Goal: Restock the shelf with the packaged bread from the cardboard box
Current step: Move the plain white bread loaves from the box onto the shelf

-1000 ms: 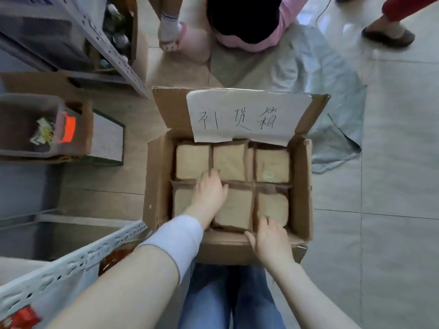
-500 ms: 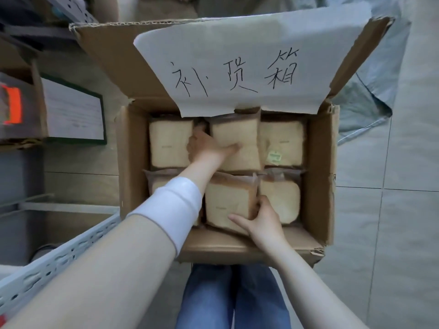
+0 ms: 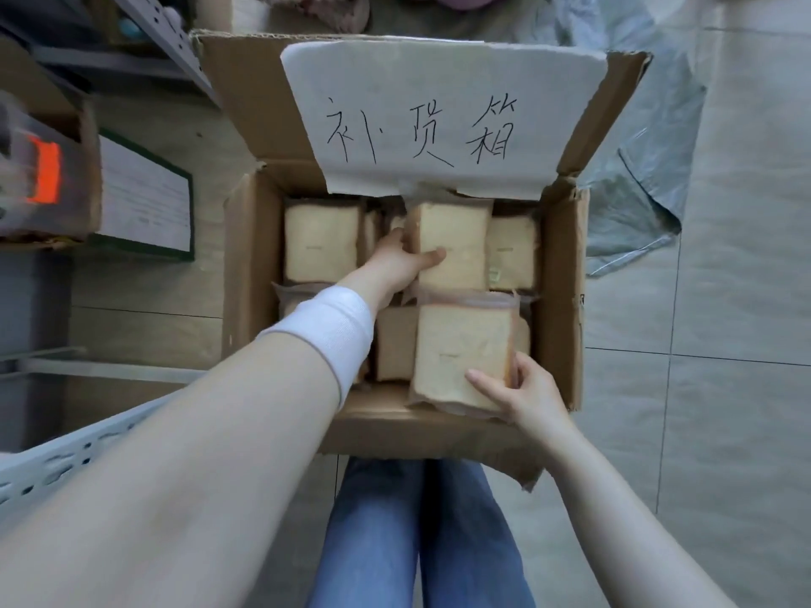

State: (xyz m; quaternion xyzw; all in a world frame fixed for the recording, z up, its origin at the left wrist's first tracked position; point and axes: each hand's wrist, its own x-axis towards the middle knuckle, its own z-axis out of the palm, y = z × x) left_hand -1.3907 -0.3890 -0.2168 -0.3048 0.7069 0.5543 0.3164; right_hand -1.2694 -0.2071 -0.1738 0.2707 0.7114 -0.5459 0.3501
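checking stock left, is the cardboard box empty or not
Not empty: the cardboard box holds several bread packs; left hand and right hand each grip one.

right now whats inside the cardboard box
Two rows of packaged bread. The left grip holds the back middle pack, the right grip a front pack. The sleeve hides the front-left corner; anything beneath the packs is covered.

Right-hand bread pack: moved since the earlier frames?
Yes. The bread pack, gripped by the right hand, has risen from its row and shifted toward the cardboard box's right wall.
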